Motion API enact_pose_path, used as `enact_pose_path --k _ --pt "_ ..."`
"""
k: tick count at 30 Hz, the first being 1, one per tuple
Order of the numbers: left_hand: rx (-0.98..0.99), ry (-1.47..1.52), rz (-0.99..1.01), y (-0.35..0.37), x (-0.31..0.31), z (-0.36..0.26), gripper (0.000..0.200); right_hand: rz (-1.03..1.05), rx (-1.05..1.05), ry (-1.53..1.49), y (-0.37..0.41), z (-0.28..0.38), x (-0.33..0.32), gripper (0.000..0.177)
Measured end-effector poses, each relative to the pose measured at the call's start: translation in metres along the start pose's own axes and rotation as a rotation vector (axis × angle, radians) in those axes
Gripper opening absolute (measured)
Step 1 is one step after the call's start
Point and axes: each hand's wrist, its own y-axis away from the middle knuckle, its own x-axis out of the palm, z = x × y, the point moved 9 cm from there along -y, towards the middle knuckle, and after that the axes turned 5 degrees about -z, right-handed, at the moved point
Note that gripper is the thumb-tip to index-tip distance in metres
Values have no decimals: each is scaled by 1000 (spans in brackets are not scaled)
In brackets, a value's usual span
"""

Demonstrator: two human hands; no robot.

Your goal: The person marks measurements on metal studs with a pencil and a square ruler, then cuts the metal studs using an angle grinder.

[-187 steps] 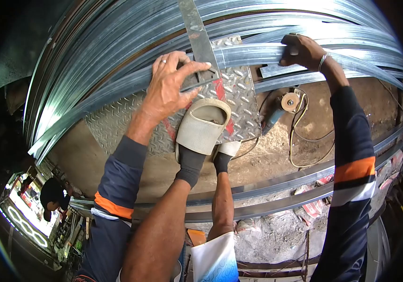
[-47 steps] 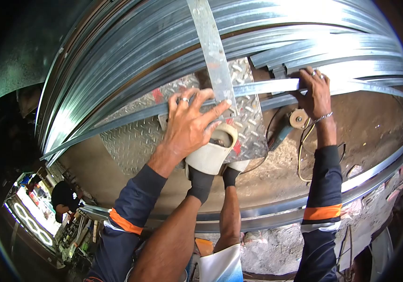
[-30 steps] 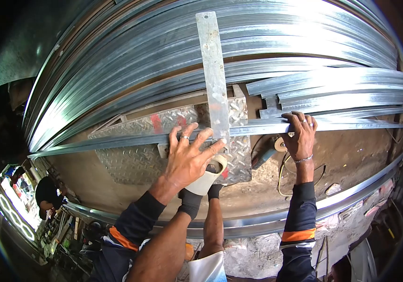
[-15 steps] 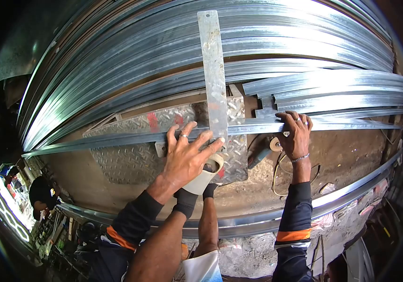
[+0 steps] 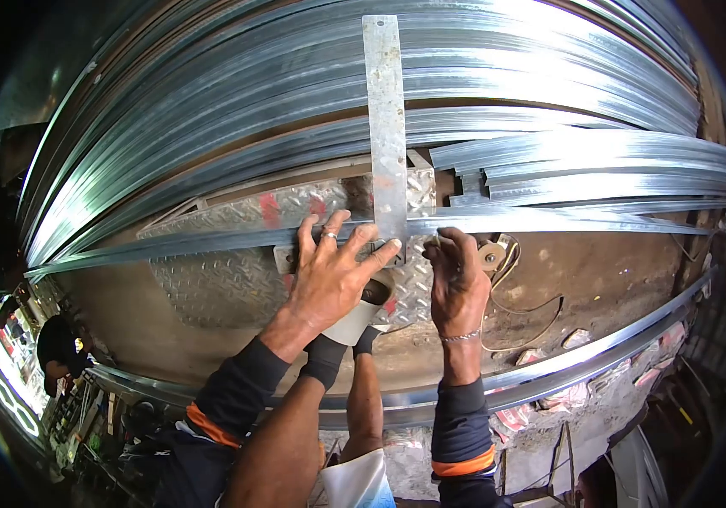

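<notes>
A long shiny metal channel (image 5: 236,241) lies across the checkered steel plate (image 5: 210,292). On top of it, at a right angle, rests a flat metal strip (image 5: 387,127) with a hole at its far end. My left hand (image 5: 329,275) is spread over the channel, fingers stretched out, its thumb by the lower end of the strip. Just right of the strip, my right hand (image 5: 459,284) has its fingers curled together at the channel's near edge. Whether something small is pinched there is hidden.
Many metal channels (image 5: 236,110) lie stacked behind. Shorter cut channels (image 5: 600,157) sit at the right. A power tool with a round disc (image 5: 492,256) and a cord (image 5: 541,311) lies beyond my right hand. Another person (image 5: 60,347) is at far left.
My right hand has moved left along the channel, from well right of the strip to close beside it, and its fingers have curled in. My left hand stays on the channel.
</notes>
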Motion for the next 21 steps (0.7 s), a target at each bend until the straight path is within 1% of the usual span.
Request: enact_pose_path --k 2,4,5,8,9,12,19,21 --pt "3 1 2 0 0 0 49 -33 9 24 0 -8 3 11" --pt "7 -4 2 1 0 -1 50 22 -12 83 0 -9 11 12" --pt "7 0 -4 0 0 -1 49 -4 -20 48 0 -12 13 12" --pt "7 -1 -13 1 0 0 49 -48 -47 43 0 -10 17 11" --pt "8 -7 -17 1 0 0 49 -69 -94 77 0 -10 17 11" --pt "-1 -9 -9 0 0 0 49 -118 -111 66 -1 -4 20 9" --pt "7 -13 -14 1 1 -1 49 -119 -120 37 -8 -9 22 10" --pt "0 76 -9 1 1 -1 46 -111 -122 25 -8 -12 22 10"
